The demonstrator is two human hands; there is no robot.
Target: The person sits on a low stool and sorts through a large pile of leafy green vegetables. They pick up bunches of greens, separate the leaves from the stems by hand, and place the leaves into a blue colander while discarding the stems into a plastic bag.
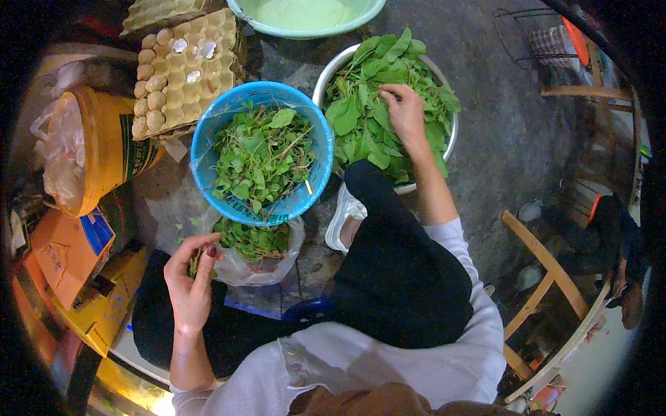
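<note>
My left hand (192,283) is curled around a few green leafy stems (194,262), partly hidden by the fingers. Just beyond it, a clear plastic bag (291,262) on the floor holds more greens (250,242). A blue plastic basin (325,161), lined with clear film, stands past the bag with small leafy greens (260,156) and thin stems inside. To its right, a silver metal basin (456,130) is heaped with larger green leaves (369,130). Over this heap my right hand (407,114) has thumb and fingertips close together at the leaves; whether they grip a stem is too small to tell.
Egg trays (208,62) with several eggs (155,99) and shell pieces stand at upper left. Near them is a yellow bucket (104,145) holding plastic bags. A pale green basin (307,31) is at the top. Wooden furniture legs (546,260) and another person's hand (620,278) appear at right.
</note>
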